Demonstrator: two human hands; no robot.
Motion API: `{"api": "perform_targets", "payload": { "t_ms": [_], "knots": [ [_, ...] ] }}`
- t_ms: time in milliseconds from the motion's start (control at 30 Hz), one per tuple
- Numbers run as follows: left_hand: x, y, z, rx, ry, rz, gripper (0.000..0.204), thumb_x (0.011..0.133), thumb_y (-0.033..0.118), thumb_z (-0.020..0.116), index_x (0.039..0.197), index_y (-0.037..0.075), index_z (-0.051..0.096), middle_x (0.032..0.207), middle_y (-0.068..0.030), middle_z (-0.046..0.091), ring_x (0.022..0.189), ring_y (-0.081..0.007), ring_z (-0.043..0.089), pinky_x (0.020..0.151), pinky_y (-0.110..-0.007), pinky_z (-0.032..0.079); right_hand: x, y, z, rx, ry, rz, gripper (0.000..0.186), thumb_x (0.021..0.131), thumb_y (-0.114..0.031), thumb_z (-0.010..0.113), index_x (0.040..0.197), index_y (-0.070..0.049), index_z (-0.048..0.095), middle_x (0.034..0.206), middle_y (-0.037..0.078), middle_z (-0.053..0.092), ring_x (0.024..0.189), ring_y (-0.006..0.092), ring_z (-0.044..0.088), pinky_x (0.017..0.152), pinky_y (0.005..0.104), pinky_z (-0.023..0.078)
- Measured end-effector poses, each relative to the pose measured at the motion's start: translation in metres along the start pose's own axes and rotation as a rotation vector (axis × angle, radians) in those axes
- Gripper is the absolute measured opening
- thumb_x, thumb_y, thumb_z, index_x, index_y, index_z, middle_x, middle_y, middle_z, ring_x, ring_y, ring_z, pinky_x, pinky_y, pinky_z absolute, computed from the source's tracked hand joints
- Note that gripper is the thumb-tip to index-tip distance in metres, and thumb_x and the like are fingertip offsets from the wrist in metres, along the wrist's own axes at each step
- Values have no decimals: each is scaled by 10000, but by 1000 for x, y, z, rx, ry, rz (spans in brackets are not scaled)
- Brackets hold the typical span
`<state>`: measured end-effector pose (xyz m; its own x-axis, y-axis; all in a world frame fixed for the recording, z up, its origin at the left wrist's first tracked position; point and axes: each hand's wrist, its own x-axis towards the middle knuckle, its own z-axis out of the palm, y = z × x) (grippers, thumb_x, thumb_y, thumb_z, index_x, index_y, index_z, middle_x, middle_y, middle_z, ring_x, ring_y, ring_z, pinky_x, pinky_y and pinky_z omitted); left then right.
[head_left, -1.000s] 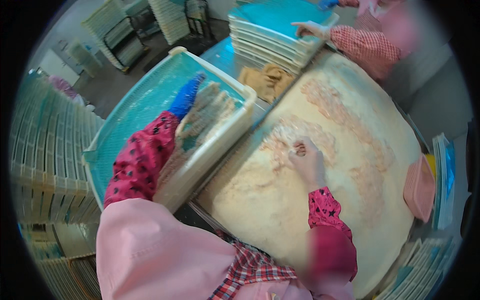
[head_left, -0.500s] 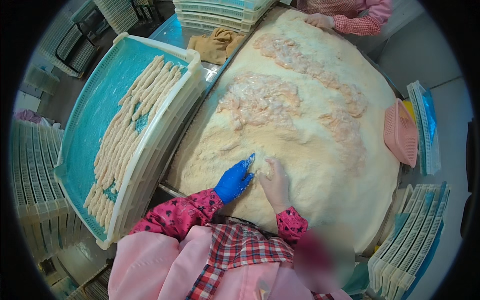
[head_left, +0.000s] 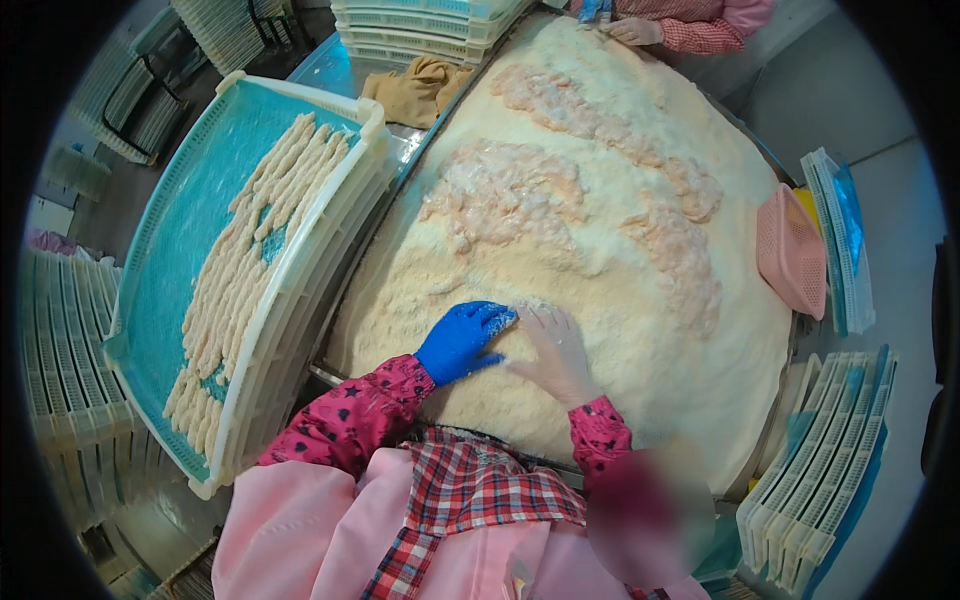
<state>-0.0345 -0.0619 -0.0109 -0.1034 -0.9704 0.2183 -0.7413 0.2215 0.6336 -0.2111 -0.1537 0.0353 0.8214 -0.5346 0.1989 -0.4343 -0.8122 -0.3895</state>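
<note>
My left hand [head_left: 462, 342], in a blue glove, rests palm down on a wide bed of pale crumbs [head_left: 640, 400]. Beside it lies my right hand [head_left: 553, 354] in a thin whitish glove dusted with crumbs, its fingers stretched forward and apart. The fingertips of both hands nearly meet, and the left fingers are extended too. Whether anything is under the palms is hidden. Beyond the hands, glistening pale-pink raw meat pieces [head_left: 510, 192] lie heaped on the crumbs, with more strung along the far right.
To the left, a white-rimmed tray [head_left: 250, 395] with a teal lining holds rows of crumb-coated strips [head_left: 250, 270], atop a stack. A brown cloth [head_left: 417, 90] and stacked trays [head_left: 405, 30] are farther back. A pink basket [head_left: 790, 250] stands right. Across the table is a co-worker's hand [head_left: 636, 32].
My right hand has opened from a curled pose and spread over the crumbs. My left hand has turned flatter, fingers toward the right hand. The co-worker's blue-gloved hand has come into view.
</note>
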Motion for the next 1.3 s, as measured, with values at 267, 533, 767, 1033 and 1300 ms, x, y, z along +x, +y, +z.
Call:
{"api": "perform_targets", "payload": {
  "t_ms": [267, 533, 767, 1033, 1300],
  "knots": [
    [5, -15, 2, -92, 66, -57, 359, 752, 172, 656, 1097, 92, 599, 1039, -126, 615, 879, -314, 592, 761, -396, 477, -56, 68, -9, 35, 180, 317, 409, 642, -80, 685, 1047, -89, 630, 936, 106, 629, 880, 280, 567, 808, 410, 433],
    [31, 23, 15, -1134, -47, -695, 418, 892, 224, 537, 1242, 7, 465, 1260, -144, 495, 1113, -218, 490, 904, -361, 404, -11, 26, -5, -17, 517, 315, 413, 873, -274, 519, 1223, -55, 516, 1158, 129, 536, 1064, 313, 485, 944, 410, 371],
    [18, 82, 16, -1709, 375, -727, 564, 972, 270, 371, 1427, 18, 154, 1448, -71, 262, 1307, -166, 259, 1087, -311, 197, 22, -39, 21, 434, 316, 118, 639, 931, -460, 238, 1390, -18, 281, 1409, 229, 299, 1326, 405, 223, 1092, 473, 121],
    [-11, 30, -20, -1800, 695, -685, 407, 949, 306, 420, 1283, 74, 439, 1038, -72, 606, 766, -122, 554, 678, -237, 452, 124, -21, 36, 52, 194, -130, 344, 744, -137, 611, 1078, -86, 546, 920, 102, 581, 875, 294, 540, 758, 413, 433],
    [-57, 15, -214, -1430, 1118, -470, 456, 925, 327, 501, 1296, 77, 409, 1105, -77, 545, 803, -127, 526, 702, -303, 499, 177, -24, 57, -149, 83, -169, 150, 664, -41, 601, 807, -80, 583, 774, 107, 592, 808, 295, 547, 709, 401, 432]
  ]
}}
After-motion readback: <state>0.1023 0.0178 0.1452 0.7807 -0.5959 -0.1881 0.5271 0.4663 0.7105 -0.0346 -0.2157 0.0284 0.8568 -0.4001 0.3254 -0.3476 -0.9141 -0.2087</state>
